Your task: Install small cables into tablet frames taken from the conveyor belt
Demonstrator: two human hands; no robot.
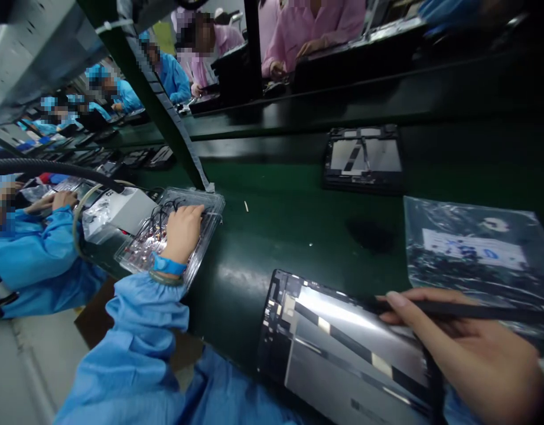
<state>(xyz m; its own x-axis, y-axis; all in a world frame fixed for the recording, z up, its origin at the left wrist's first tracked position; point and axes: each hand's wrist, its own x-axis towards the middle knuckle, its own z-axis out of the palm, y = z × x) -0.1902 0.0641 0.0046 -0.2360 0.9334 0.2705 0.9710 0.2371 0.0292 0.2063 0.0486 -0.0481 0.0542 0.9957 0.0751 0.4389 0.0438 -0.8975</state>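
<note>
Broadly, a long dark green bench (249, 260) stretches back through the room, shiny in patches, with people in blue coats (172, 74) and people in pink coats (318, 29) along and beyond it. A taped green post (159, 106) stands behind a clear tray (213, 213). An opened tablet (334, 378) lies at the near edge, a plastic bag (471, 221) beyond it. The left hand (183, 235) is down in the tray, fingers bent; whether it grips anything cannot be told. The right hand (471, 354) pinches a black tool (502, 311) by the tablet.
</note>
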